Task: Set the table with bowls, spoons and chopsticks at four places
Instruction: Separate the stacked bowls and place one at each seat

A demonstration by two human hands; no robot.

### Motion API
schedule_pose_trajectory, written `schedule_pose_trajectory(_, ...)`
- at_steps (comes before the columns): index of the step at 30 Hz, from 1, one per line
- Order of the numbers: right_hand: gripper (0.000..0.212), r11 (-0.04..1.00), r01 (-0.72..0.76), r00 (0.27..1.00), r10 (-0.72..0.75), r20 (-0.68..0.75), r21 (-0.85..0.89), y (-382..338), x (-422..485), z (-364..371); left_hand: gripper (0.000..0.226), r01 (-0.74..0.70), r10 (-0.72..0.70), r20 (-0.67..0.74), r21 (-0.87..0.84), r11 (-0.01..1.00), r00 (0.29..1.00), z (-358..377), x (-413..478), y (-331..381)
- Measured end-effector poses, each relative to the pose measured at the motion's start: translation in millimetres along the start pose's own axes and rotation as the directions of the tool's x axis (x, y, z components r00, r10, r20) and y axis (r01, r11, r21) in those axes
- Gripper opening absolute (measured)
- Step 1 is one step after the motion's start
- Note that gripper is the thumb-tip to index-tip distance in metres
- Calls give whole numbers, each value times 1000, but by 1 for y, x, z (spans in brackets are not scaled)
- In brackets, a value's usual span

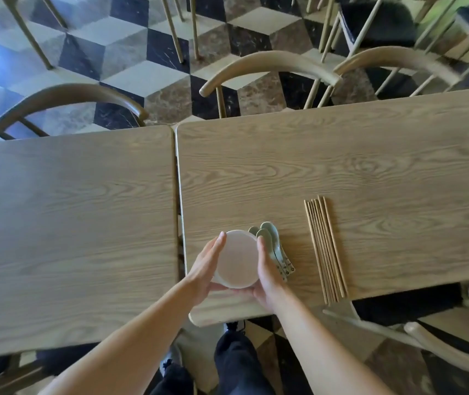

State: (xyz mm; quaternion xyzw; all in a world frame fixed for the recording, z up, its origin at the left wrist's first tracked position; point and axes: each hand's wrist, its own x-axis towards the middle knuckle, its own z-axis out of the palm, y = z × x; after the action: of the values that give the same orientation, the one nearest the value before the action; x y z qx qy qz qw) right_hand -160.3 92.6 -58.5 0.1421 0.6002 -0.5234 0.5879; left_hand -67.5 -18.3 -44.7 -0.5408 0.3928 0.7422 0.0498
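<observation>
Now, left hand [204, 269] and right hand [269, 272] tight around one bowl stack [239, 258]; three spoons [270, 232], roughly eight chopsticks [324, 249].

Two benches [70, 209] side by side. One stack of bowls [237, 260], three spoons [270, 232] showing, one bundle of chopsticks [324, 249], roughly eight sticks, though they blur together. Three curved chair backs [270, 64] beyond.
</observation>
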Motion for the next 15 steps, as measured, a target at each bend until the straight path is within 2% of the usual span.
schedule_pose_trajectory(6,60,993,15,998,-22,-59,-115,0,-22,18,71,3,-6,-25,-110,994,1000,-12,-21,-11)
schedule_pose_trajectory(10,59,984,15,996,-31,-84,-180,5,-47,53,59,-34,22,-73,-159,987,997,-40,-49,-11)
schedule_pose_trajectory(15,63,967,46,998,-57,-36,-251,33,-64,116,65,-93,59,-139,-257,962,989,-102,-85,-23)
